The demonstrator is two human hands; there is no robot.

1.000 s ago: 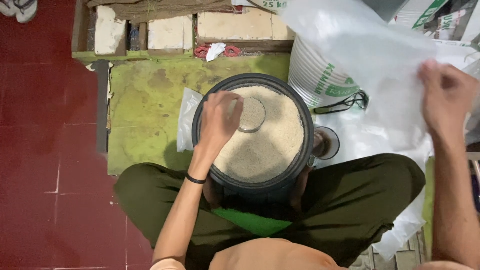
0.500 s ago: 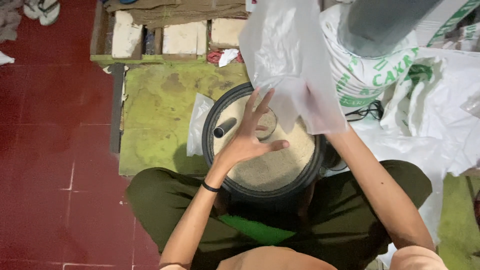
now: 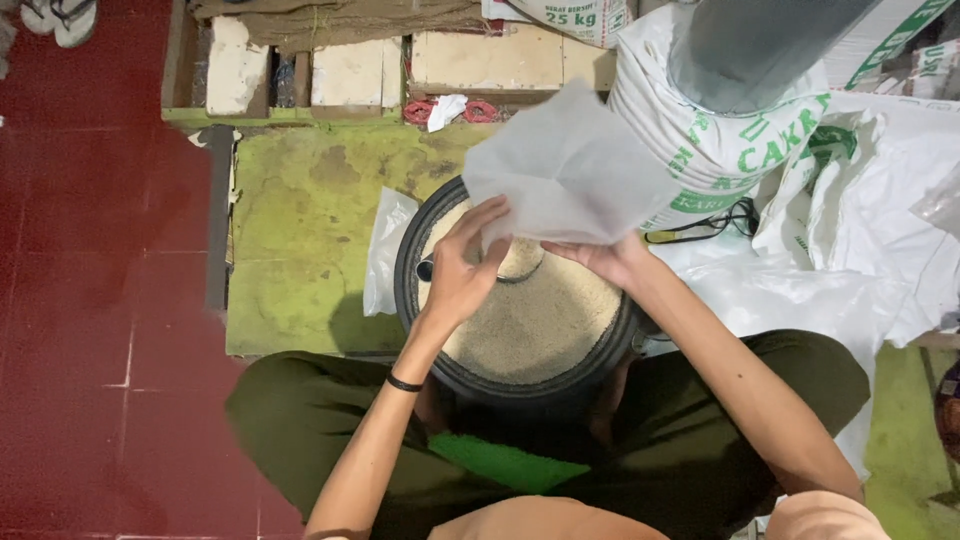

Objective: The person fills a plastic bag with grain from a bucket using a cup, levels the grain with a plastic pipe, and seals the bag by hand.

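We are holding thin clear plastic bag [image 3: 570, 170] over black tub [image 3: 412, 250] of rice [image 3: 535, 325], opening bag mouth. Left hand [image 3: 462, 275] is pinching bag's lower edge, fingers curled; right hand [image 3: 612, 262] is gripping same edge across tub. Bag looking empty, limp, translucent. Judging next: spread mouth wide. Small scoop handle [image 3: 426, 269] is lying at tub's left rim. Printed white sack [image 3: 720, 150] is standing behind tub.

We see a thin, translucent white plastic bag [image 3: 570, 170] held up open-mouthed over a round black tub [image 3: 415, 300] brimming with pale rice grains [image 3: 540, 320], which sits between our knees.
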